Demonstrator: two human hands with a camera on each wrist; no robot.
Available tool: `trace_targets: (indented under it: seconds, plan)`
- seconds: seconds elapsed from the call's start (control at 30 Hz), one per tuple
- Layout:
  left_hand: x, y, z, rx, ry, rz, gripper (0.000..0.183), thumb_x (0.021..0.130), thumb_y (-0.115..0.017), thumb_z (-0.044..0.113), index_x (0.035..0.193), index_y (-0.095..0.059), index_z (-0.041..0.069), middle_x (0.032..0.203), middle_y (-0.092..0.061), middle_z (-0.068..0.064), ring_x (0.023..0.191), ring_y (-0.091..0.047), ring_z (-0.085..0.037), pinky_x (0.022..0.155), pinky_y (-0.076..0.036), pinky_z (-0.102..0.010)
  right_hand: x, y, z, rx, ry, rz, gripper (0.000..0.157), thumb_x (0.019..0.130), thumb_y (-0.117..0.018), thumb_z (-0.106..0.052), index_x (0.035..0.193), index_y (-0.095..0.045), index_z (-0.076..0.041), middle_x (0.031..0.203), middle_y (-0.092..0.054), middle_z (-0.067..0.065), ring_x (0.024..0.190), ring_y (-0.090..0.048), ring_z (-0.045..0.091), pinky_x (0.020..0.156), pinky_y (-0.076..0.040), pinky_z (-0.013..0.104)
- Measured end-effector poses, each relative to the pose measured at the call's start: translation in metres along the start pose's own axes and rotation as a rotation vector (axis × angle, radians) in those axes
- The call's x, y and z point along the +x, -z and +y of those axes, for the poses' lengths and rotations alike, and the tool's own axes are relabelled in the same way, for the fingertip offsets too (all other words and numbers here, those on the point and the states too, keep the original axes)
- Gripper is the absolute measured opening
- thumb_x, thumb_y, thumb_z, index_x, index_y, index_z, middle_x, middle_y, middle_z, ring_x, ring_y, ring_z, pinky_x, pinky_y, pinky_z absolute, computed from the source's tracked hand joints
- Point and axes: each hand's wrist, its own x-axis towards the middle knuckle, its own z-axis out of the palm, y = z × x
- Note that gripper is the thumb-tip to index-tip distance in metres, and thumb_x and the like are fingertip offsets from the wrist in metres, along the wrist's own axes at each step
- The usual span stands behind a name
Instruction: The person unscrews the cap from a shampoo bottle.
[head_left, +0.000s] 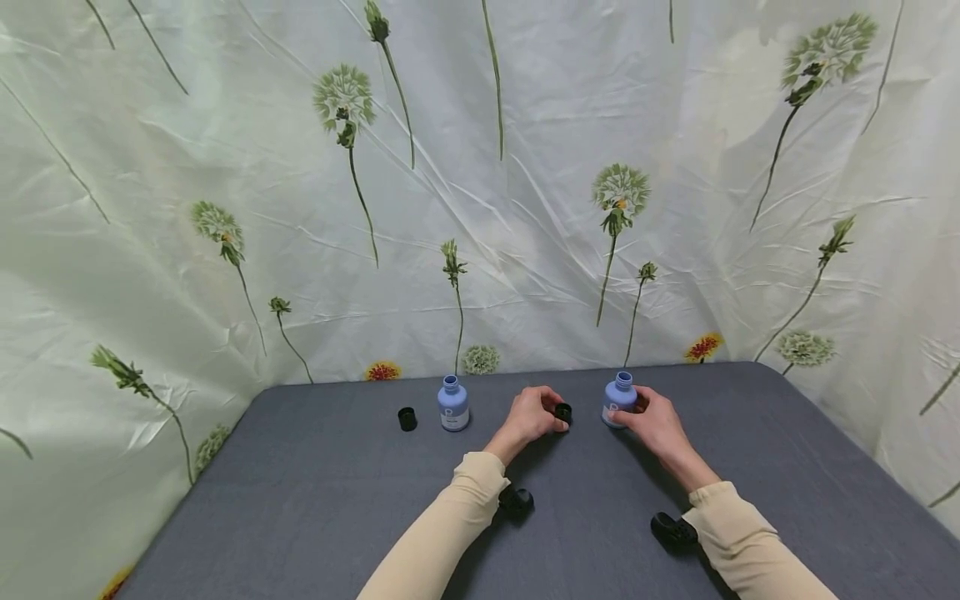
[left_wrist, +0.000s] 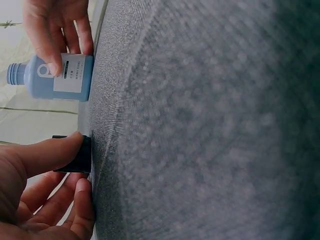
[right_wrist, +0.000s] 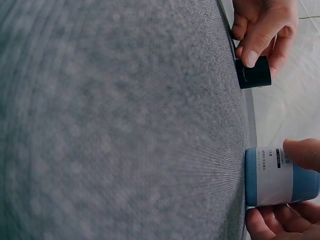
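Note:
My left hand [head_left: 531, 417] pinches a black cap [head_left: 563, 412] between thumb and fingers, low at the grey tabletop. To its right, a blue bottle [head_left: 617, 403] with a white label and a bare threaded neck stands upright in the grip of my right hand [head_left: 656, 420]. In the left wrist view the right thumb lies across the label of the bottle [left_wrist: 62, 85], and the left thumb presses the side of the cap [left_wrist: 75, 159]. The right wrist view shows the cap [right_wrist: 255, 73] and the lower part of the bottle [right_wrist: 272, 175], both down on the cloth.
A second blue bottle [head_left: 453, 407], also uncapped, stands left of my left hand. Beside it sits another black cap [head_left: 407, 418]. Grey cloth [head_left: 322, 500] covers the table, and a white curtain with dandelion prints [head_left: 525, 208] hangs behind its back edge.

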Motion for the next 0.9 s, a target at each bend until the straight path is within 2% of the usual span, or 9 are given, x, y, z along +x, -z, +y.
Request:
trace_targets:
  seconds: [0.33, 0.5, 0.67, 0.9]
  plan:
    - [-0.005, 0.004, -0.003, -0.133, 0.052, -0.014, 0.029, 0.077, -0.083, 0.003, 0.104, -0.071, 0.008, 0.093, -0.066, 0.0, 0.084, -0.06, -0.015, 0.062, -0.049, -0.029, -0.007, 0.005, 0.005, 0.066, 0.008, -0.006, 0.073, 0.089, -0.072, -0.014, 0.143, -0.032, 0.015, 0.138, -0.042, 0.038, 0.127, -0.044, 0.049, 0.1, -0.04, 0.055]
    - [-0.011, 0.01, -0.006, -0.126, 0.043, 0.001, 0.034, 0.079, -0.082, 0.007, 0.11, -0.069, 0.006, 0.099, -0.066, -0.004, 0.089, -0.061, -0.018, 0.063, -0.05, -0.03, -0.019, 0.011, 0.006, 0.084, 0.007, -0.011, 0.072, 0.09, -0.072, -0.015, 0.144, -0.033, 0.014, 0.14, -0.042, 0.036, 0.129, -0.044, 0.047, 0.101, -0.04, 0.054]
    - [-0.02, 0.018, -0.01, -0.159, 0.049, 0.026, 0.036, 0.08, -0.081, 0.008, 0.113, -0.068, 0.004, 0.101, -0.067, -0.005, 0.092, -0.06, -0.021, 0.068, -0.05, -0.033, -0.03, 0.015, 0.005, 0.089, -0.011, -0.022, 0.074, 0.092, -0.071, -0.019, 0.146, -0.031, 0.011, 0.143, -0.04, 0.034, 0.131, -0.042, 0.045, 0.101, -0.04, 0.053]
    - [-0.031, 0.031, -0.013, -0.205, 0.024, 0.021, 0.036, 0.082, -0.08, 0.008, 0.115, -0.067, 0.001, 0.104, -0.068, -0.01, 0.084, -0.061, -0.018, 0.067, -0.048, -0.033, -0.043, 0.017, 0.001, 0.105, -0.026, -0.024, 0.072, 0.093, -0.07, -0.02, 0.147, -0.031, 0.009, 0.144, -0.039, 0.033, 0.132, -0.041, 0.044, 0.102, -0.039, 0.054]
